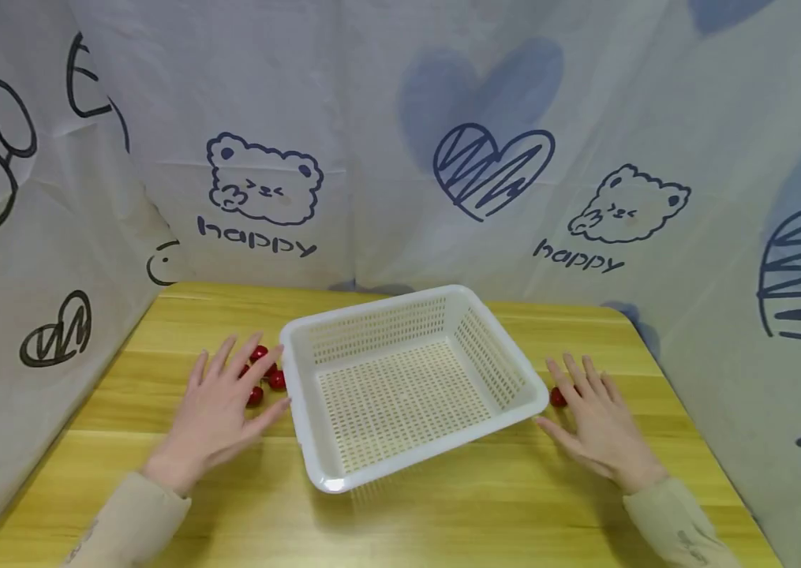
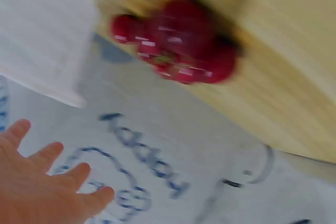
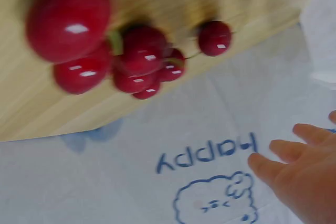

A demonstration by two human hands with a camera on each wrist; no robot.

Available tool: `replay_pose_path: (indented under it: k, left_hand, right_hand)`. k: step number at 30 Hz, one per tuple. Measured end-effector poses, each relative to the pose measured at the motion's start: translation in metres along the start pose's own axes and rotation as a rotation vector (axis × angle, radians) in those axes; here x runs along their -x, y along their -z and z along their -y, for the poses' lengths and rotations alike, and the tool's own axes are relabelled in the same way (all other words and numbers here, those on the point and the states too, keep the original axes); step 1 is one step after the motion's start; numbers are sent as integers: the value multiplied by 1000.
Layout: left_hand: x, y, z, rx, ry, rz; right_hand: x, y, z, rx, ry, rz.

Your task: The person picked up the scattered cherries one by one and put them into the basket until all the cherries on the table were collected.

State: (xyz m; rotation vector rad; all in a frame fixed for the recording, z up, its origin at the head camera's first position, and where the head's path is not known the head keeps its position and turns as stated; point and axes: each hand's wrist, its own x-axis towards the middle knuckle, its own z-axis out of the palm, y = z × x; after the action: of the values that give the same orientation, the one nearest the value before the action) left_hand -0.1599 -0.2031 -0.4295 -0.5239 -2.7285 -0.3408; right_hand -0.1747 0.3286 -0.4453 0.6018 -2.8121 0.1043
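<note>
A white perforated plastic basket (image 1: 407,394) sits at an angle in the middle of the wooden table, with nothing inside. My left hand (image 1: 215,414), fingers spread and straight, hovers by its left side; its fingertips come close to the rim, and contact cannot be told. Several red cherries (image 2: 184,35) lie on the table around and beyond those fingers, partly hidden in the head view. On the basket's right, my right hand (image 1: 602,426) is likewise spread, holding nothing. Several more cherries (image 3: 142,51), some with stems, appear in the right wrist view; the head view shows just one cherry (image 1: 558,397) by the fingers.
The wooden table (image 1: 443,521) ends at the back against a white cloth (image 1: 379,213) printed with blue hearts, bear faces and lettering. The same kind of cloth hangs along the left and right sides.
</note>
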Motion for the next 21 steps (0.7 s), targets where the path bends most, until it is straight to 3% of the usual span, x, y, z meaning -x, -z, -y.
replay_pose_path:
  k: [5,12,16,21]
  left_hand:
    - [-6,-4,-42,0,-203,-61]
    - [1,-20,-90,35,-390,-7]
    - [4,-26,-101,60,-447,4]
    - [3,-29,-97,69,-451,-16]
  right_hand:
    - [-10,0,21,-10,143,-85]
    - [-15,-11,48,-25,264,-97]
    - [-14,-13,54,-14,272,-96]
    - [-9,-13,57,-16,261,-97]
